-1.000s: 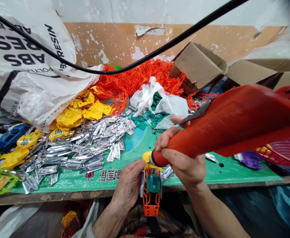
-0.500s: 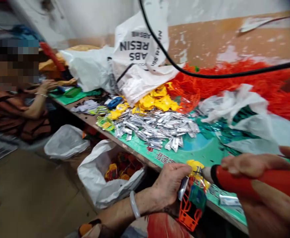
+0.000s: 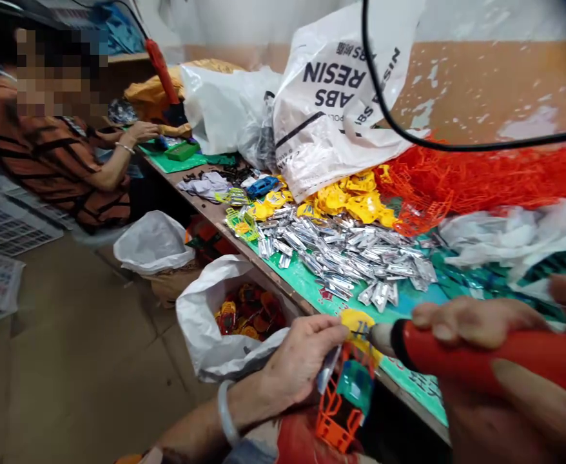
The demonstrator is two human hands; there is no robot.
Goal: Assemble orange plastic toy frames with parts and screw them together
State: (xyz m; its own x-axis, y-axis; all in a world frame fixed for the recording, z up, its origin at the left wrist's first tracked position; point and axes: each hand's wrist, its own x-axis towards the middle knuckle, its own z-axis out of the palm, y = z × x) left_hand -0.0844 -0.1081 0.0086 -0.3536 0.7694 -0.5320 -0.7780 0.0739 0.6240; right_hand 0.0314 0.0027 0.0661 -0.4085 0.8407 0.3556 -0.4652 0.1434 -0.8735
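Observation:
A toy assembly, made of a yellow piece (image 3: 358, 322), an orange frame (image 3: 334, 422) and a green translucent part (image 3: 354, 383), hangs over the table's front edge. My left hand (image 3: 298, 354) pinches it by the yellow piece, beside a silver strip. Wrapped in my right hand (image 3: 496, 341) is a red electric screwdriver (image 3: 438, 345), lying nearly level. Its tip meets the yellow piece. On the green table cover lie a heap of silver pieces (image 3: 351, 254) and, behind it, a pile of yellow pieces (image 3: 355, 196).
Orange-red frames (image 3: 496, 180) are heaped at the back right, near clear plastic. A white ABS bag (image 3: 336, 96) stands behind the parts. An open sack (image 3: 191, 322) of toys sits below the edge. Another person (image 3: 70, 154) works at the left. A black cable (image 3: 384, 109) hangs overhead.
The view has swung left, so the table's contents sit further right. My hands and the toy have shifted left in the picture, with the screwdriver tip still at the yellow piece.

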